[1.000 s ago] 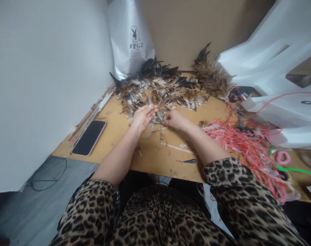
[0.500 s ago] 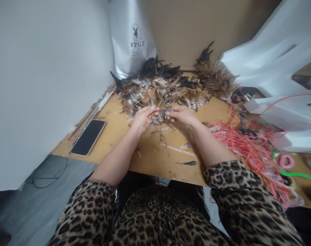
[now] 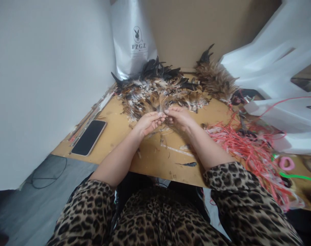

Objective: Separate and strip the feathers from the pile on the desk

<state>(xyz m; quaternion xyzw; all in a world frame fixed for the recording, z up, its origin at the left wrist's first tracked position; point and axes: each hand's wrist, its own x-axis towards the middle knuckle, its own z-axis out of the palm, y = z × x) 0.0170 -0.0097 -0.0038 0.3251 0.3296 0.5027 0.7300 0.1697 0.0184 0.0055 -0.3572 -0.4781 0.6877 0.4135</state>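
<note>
One left hand (image 3: 152, 123): whether clamped, I cannot tell
Right hand (image 3: 179, 117): just beside it, likewise
Feather pile (image 3: 147, 90): beyond

The sole camera, worn on the head, looks forward and down past the chest (image 3: 150, 215) at the nearby left hand (image 3: 150, 123), right hand (image 3: 179, 118) and table (image 3: 150, 162).

Feather pile (image 3: 151, 89) rough and matt — phone (image 3: 89, 138) smooth, glossy — silvery bag (image 3: 135, 60) shiny plastic.
</note>
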